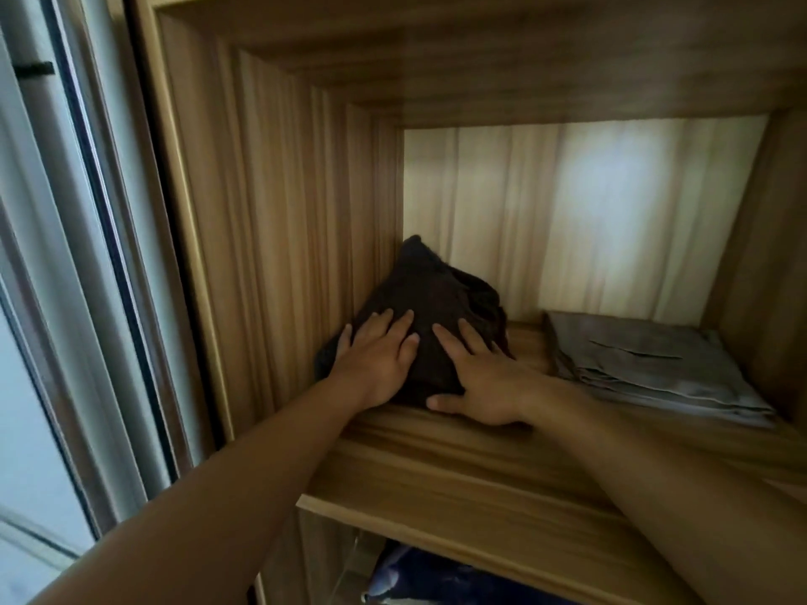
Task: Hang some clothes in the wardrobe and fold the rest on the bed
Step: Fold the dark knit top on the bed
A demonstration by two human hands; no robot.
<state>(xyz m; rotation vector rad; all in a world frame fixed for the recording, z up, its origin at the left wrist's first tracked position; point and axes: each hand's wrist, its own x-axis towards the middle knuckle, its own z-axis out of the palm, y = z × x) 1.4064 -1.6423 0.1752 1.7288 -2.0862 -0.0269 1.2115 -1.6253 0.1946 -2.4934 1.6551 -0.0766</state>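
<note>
- Up on the wardrobe shelf point(436, 465), a dark brown folded garment point(436, 290) sits at the left, close to the side wall point(284, 211) and reaching back toward the pale back panel point(611, 211).
- The left hand point(375, 369) lies flat on the garment's near left part, its fingers point(399, 327) straight and slightly spread, pressing down rather than gripping.
- The right hand point(476, 377) lies flat beside it on the garment's near right part, fingers point(450, 347) straight. Its thumb point(441, 403) stretches out along the garment's front edge, low by the shelf board.
- The hands cover most of the garment's front half. The cloth is so dark that its folds and kind are hard to make out, and only a rumpled edge shows at its right rear.
- A grey folded garment point(655, 369) lies flat on the right side of the same shelf, apart from the brown one with bare wood between them. Its far right corner is lost in shadow.
- Below the shelf, some blue cloth point(419, 574) shows in the lower compartment, cut off by the bottom edge and partly hidden by the shelf front. Whether it hangs or lies there cannot be told.
- A grey frame point(87, 255) at the far left is blurred and cut off.
</note>
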